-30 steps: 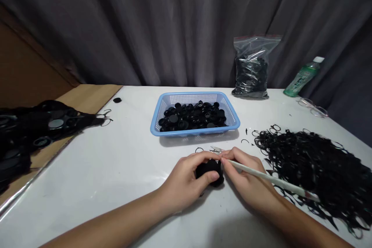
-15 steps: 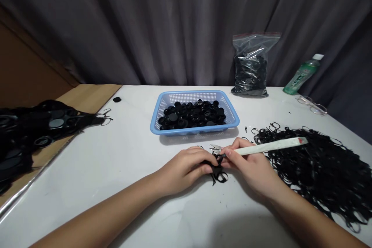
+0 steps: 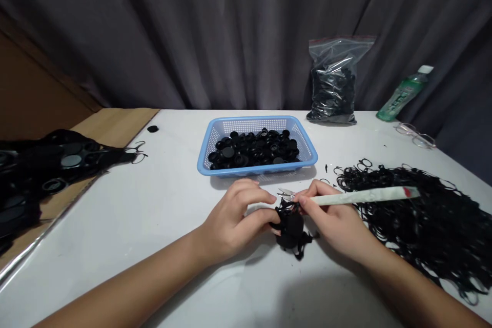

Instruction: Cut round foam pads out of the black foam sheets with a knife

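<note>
**A:** Where is the black rubbery clump (image 3: 292, 228) found?

**B:** It is held low over the white table (image 3: 115, 261), just in front of the blue plastic basket (image 3: 257, 170), with ragged strands hanging from it. Whether the tabletop is touched by it cannot be told.

**A:** How is it gripped?

**B:** It is pressed from the side by the left hand (image 3: 232, 220), whose fingers (image 3: 253, 196) are curled together, with their tips against the clump.

**A:** And the right hand (image 3: 334, 218)?

**B:** Its fingers (image 3: 313, 205) are closed together on the white handle of a pair of small snips (image 3: 361, 196). The metal blades (image 3: 285, 192) are pointed past the top of the clump.

**A:** What is laid out around them?

**B:** Black discs (image 3: 249, 149) are heaped in the basket. A large tangle of black trimmings (image 3: 415, 220) is spread to the right, and black pieces (image 3: 49, 164) are piled on a wooden board (image 3: 115, 123) to the left. A zip bag (image 3: 333, 82), a green bottle (image 3: 403, 93) and glasses (image 3: 415, 136) are placed along the far side of the table.
</note>
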